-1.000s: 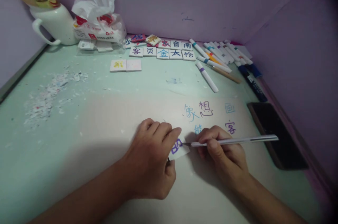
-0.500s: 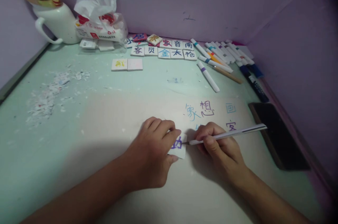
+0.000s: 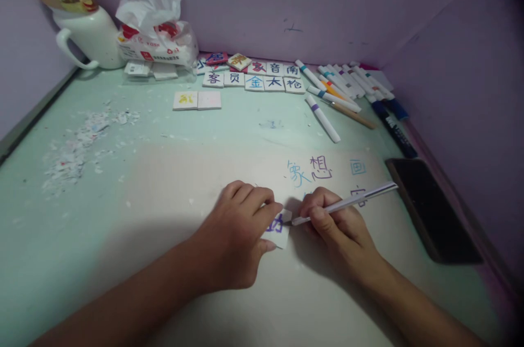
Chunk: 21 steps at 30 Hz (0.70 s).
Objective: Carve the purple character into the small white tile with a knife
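Observation:
My left hand (image 3: 241, 235) is closed on a small white square tile (image 3: 280, 239) and presses it down, its fingers covering the tile's left side. A purple character shows on the tile. My right hand (image 3: 338, 221) grips a slim white craft knife (image 3: 347, 203) like a pen, its handle slanting up to the right. The knife's dark, thin tip touches the tile near the right end of the purple strokes. Under both hands is a pale sheet (image 3: 196, 172) with blue and purple handwritten characters, some hidden behind my right hand.
White shavings (image 3: 77, 145) lie at the left. Along the back stand a white mug (image 3: 92, 36), a tissue pack (image 3: 158, 44) and rows of character tiles (image 3: 254, 82). Two more tiles (image 3: 197, 100) lie closer. Markers (image 3: 323, 119) gather at the right, above a dark phone (image 3: 434, 210).
The craft knife's handle end has swung left and slightly up, and its tip has shifted a little right on the tile. The tile is turned slightly. My left hand has barely moved.

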Available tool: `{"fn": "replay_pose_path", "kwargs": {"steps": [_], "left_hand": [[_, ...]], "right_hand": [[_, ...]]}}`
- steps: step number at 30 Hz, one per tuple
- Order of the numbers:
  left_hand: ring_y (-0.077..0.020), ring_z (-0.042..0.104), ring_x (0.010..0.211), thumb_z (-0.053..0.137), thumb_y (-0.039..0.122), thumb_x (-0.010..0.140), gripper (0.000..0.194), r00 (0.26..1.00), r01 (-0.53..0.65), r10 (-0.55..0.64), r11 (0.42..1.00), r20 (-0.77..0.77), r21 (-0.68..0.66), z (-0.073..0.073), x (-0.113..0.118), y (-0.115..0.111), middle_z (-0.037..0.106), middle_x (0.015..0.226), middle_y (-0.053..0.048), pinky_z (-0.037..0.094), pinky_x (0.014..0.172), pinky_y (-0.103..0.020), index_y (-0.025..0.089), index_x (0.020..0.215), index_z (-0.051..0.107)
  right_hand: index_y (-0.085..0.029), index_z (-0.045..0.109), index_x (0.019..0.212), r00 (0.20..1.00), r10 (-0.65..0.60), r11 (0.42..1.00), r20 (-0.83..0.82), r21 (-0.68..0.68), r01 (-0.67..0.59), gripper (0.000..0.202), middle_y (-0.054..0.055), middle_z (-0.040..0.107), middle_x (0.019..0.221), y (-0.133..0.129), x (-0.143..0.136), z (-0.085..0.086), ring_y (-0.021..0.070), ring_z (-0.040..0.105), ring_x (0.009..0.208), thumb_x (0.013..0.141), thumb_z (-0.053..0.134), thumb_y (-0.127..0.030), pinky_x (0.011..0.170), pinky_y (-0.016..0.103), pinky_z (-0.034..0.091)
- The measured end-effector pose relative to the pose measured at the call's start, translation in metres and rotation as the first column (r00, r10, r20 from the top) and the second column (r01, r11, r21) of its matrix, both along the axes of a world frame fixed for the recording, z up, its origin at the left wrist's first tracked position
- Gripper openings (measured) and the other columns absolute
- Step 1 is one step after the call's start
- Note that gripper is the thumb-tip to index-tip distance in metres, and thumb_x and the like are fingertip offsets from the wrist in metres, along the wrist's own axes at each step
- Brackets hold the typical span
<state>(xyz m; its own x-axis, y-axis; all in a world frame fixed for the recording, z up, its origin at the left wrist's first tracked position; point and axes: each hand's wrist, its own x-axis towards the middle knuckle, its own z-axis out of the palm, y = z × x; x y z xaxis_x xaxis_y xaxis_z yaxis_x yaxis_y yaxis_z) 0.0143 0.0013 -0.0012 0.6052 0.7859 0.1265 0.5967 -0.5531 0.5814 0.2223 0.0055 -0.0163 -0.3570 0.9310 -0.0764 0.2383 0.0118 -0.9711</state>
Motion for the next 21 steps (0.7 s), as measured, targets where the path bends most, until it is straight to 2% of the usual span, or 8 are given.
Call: {"fn": "replay_pose_path", "kwargs": {"steps": [11,21], "left_hand": [[-0.0255,0.047,0.095,0.056,0.018,0.075,0.034,1.000,0.008,-0.008,1.000,-0.025,0.004,0.0005,-0.0006,0.0007,0.055,0.106,-0.010,0.034,0.089,-0.043,0.015,0.108,0.054],[-0.0248,0.048,0.094,0.054,0.019,0.077,0.031,1.000,-0.004,0.004,1.000,-0.007,0.018,-0.0012,0.0002,-0.0004,0.055,0.105,-0.009,0.035,0.088,-0.043,0.016,0.107,0.054]], "right_hand": [[-0.021,0.051,0.076,1.000,-0.025,1.000,-0.016,-0.014,0.024,0.029,-0.004,0.043,0.061,0.0001,-0.0005,-0.0040,0.0116,0.036,0.053,0.094,0.043,-0.041,0.047,0.026,0.025],[-0.021,0.049,0.074,1.000,-0.009,1.000,-0.002,0.007,0.009,0.029,-0.003,0.043,0.061,-0.0013,-0.0021,0.0001,0.0126,0.037,0.054,0.094,0.043,-0.042,0.048,0.026,0.027]]}}
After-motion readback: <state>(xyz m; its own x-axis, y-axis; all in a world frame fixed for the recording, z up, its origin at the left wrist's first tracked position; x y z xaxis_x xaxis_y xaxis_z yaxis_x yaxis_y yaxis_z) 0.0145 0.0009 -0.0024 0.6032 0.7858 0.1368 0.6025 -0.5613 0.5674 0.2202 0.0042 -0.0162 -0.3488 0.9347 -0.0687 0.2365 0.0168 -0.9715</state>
